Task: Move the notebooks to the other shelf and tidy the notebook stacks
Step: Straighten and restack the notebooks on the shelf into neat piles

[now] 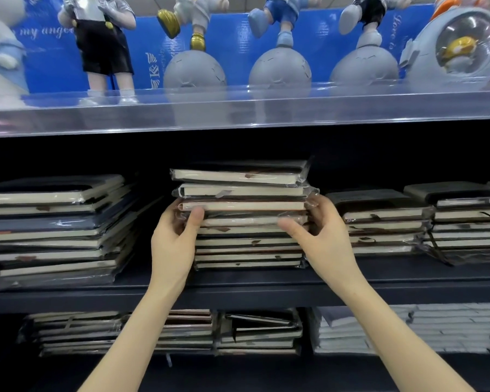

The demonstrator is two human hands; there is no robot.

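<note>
Dark middle shelf runs the full width of view. Above it is a clear plastic upper shelf backed by a blue board with white script, only partly readable.

Left stack on the middle shelf: the widest pile, plastic-wrapped notebooks with page edges toward me, layers skewed and fanned out of line.

Lower shelf: dark notebook piles partly hidden behind my left forearm, and just to their right a pale white pile.

Centre stack on the middle shelf, between the left stack and the right piles, is the tallest. Its lower notebooks sit fairly square. The top four are offset, and the topmost is tilted.

Right piles and are shorter, standing side by side, with ribbon markers hanging out at the front.

Upper shelf: figurines standing or perched on grey balls, heads out of frame.

My left hand: thumb pressed across the front page edges about four notebooks down, fingers wrapped round the left side of the centre stack, gripping it.

My right hand: thumb on the front at the same level, fingers curled round the right side into the crinkled wrap, also gripping the centre stack. I cannot tell whether the upper notebooks are lifted clear of those below.
</note>
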